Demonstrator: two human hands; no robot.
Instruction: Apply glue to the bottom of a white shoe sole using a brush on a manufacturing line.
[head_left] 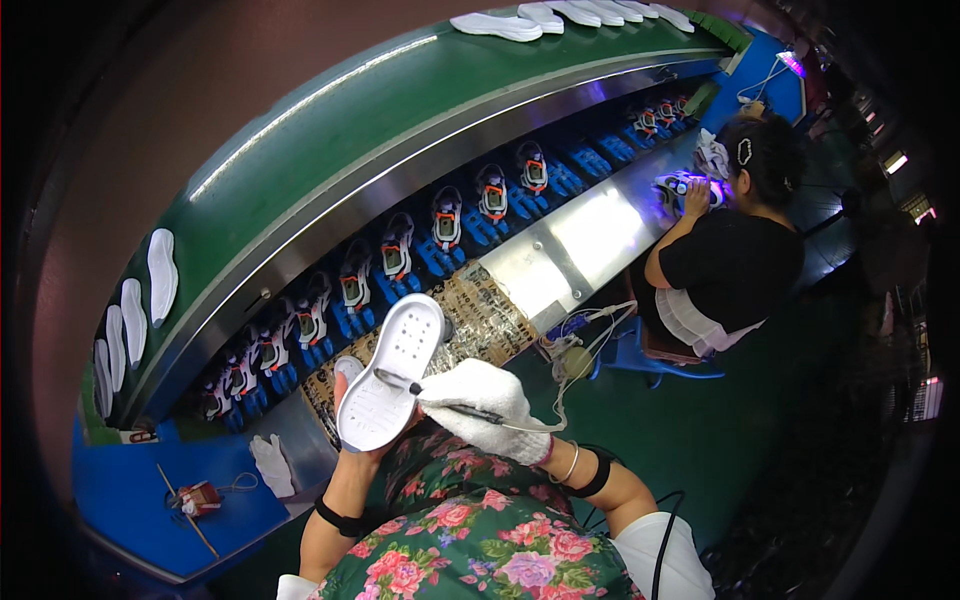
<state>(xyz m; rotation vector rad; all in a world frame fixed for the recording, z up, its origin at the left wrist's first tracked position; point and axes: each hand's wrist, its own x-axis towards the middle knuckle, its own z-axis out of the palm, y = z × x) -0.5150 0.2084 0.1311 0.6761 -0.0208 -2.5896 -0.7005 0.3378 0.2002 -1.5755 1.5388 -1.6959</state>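
Note:
My left hand is closed around a white shoe sole, held tilted with its inner face up. Small holes dot one end of that face, and raised lines mark the other. Much of the hand is hidden beneath the sole. My right hand, in a white knit glove, grips a thin brush-like tool joined to a pale tube. The tool's tip lies over the middle of the sole; whether it touches cannot be told. Just past the sole, a bench surface is covered with brown, printed, taped sheeting.
Shoe uppers stand in a row on blue holders along the line. White insoles lie on the green shelf above. A co-worker sits at the right, handling a shoe under purple light. A white glove lies at the left.

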